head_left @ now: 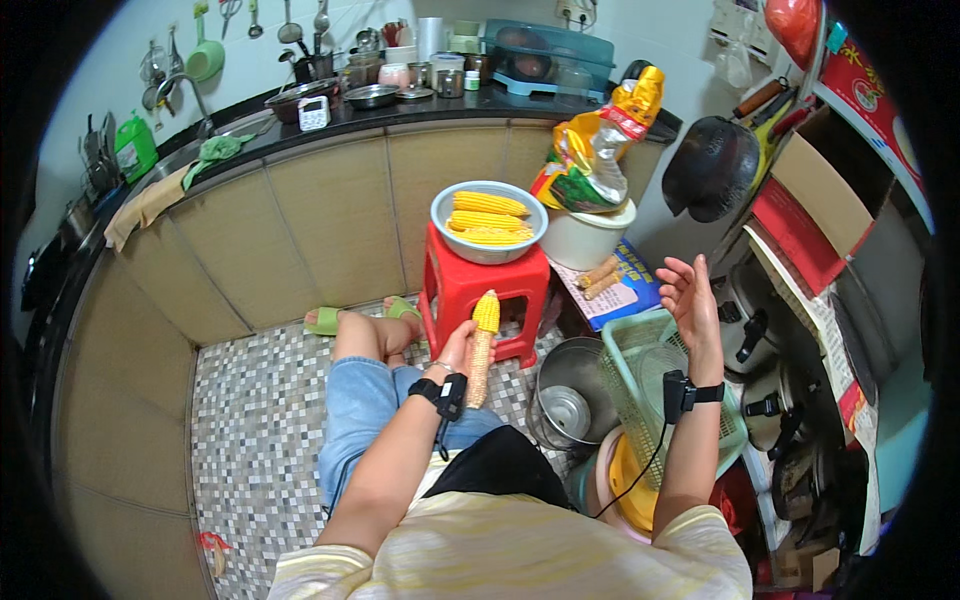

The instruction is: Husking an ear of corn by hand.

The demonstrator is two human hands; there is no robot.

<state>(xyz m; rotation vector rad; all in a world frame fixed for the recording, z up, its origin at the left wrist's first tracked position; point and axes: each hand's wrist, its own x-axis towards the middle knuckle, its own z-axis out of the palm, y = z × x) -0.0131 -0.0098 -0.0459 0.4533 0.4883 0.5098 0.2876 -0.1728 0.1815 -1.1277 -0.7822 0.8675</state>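
Note:
My left hand (459,351) grips a corn cob (480,345) above my lap. Yellow kernels cover its upper end, while the lower part is stripped bare. To the right, my right hand (688,296) is raised above a green plastic basket (645,420), its fingers apart and nothing seen in it. In front of me a red plastic stool (487,281) bears a grey-blue bowl (491,256). Several yellow corn cobs (491,219) lie inside the bowl. Bare cobs (601,277) rest on a printed board (622,296) right of the stool.
A metal pot (544,397) stands on the tiled floor beside the basket. Behind that board, a colourful bag (596,161) sits on a white bucket (581,240). Lidded pots (750,330) and a cardboard box (810,202) crowd the right side. A dark counter (420,112) runs along the back.

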